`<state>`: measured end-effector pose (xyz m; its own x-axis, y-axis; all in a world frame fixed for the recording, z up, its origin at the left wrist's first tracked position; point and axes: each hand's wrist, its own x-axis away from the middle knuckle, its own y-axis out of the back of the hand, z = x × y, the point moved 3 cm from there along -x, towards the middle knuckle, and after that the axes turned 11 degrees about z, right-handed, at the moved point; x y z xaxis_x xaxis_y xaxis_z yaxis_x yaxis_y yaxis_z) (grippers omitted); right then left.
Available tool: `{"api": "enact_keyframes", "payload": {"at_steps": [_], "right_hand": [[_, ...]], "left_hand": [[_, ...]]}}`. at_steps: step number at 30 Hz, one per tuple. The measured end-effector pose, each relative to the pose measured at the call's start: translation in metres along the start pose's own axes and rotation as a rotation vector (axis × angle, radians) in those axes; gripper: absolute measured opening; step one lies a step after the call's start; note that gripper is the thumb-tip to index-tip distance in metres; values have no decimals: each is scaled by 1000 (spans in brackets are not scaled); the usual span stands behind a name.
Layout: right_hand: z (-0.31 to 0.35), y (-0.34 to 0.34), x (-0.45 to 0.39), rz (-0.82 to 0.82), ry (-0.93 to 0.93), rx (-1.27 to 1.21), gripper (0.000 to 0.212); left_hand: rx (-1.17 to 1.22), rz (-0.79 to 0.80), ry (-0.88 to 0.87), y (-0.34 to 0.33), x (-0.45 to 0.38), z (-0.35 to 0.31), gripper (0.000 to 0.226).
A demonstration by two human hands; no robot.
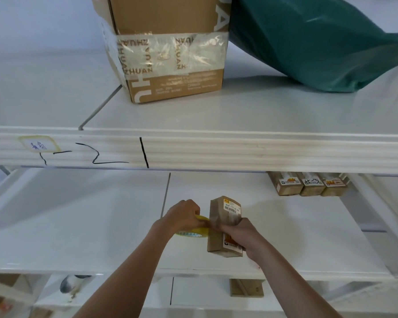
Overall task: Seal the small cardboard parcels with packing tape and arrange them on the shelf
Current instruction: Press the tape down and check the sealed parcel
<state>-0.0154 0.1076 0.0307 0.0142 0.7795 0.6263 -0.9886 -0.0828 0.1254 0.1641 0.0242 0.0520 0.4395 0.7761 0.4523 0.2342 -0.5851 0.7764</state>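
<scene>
"ZHUAN" tape [147, 56] on large carton [170, 83]

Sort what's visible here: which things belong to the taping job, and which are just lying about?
Job: small cardboard parcel gripped by right hand; yellow tape roll held in left hand; three small parcels lined up at the shelf's back.

Lying about: large taped carton; green plastic bag.

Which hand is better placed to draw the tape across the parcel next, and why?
The left hand. It already grips the yellow tape roll against the parcel side, while the right hand is wrapped round the parcel, steadying it on the shelf.
</scene>
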Motion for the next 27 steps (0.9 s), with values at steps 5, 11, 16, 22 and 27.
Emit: {"api": "enact_keyframes", "payload": {"at_steps": [5, 11, 16, 22, 27], "right_hand": [[1, 13, 5, 16, -17, 13, 37], [2, 15, 3, 59, -2, -3, 43], [6, 19, 3, 86, 43, -39, 47], [12, 14, 6, 122, 94, -121, 47], [7, 11, 8, 189, 129, -241, 52]], "left_hand": [[143, 191, -108, 15, 9, 14, 32], [191, 111, -98, 18, 8, 22, 32], [102, -21, -26, 24, 5, 34, 49], [116, -11, 16, 23, 5, 39, 54], [153, -47, 14, 11, 4, 35, 47]]}}
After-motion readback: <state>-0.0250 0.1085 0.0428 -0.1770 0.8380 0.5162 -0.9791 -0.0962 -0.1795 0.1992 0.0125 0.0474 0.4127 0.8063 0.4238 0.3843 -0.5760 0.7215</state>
